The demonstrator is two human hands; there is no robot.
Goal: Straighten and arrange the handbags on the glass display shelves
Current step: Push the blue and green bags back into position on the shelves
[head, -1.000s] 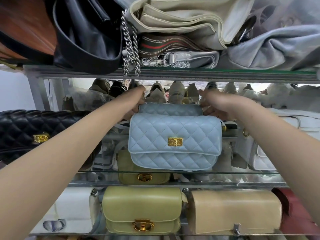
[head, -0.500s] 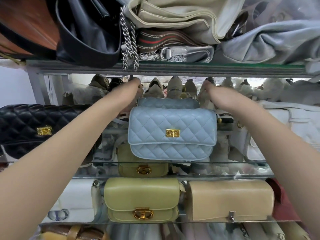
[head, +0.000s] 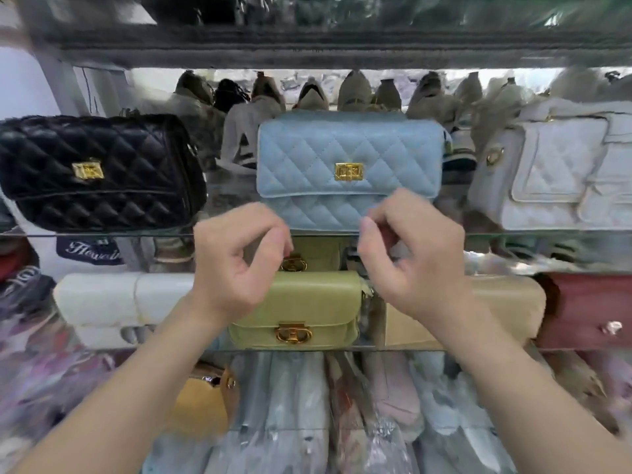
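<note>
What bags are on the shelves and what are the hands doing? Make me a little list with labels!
middle shelf, left: black quilted bag, gold clasp
middle shelf, centre: light blue quilted bag, upright, gold clasp
middle shelf, right: white quilted bag
lower shelf: white bag, green bag, beige bag, dark red bag
left hand: empty, fingers curled, in front of the blue bag, not holding it
right hand: empty, fingers curled, likewise
picture: blurry
</note>
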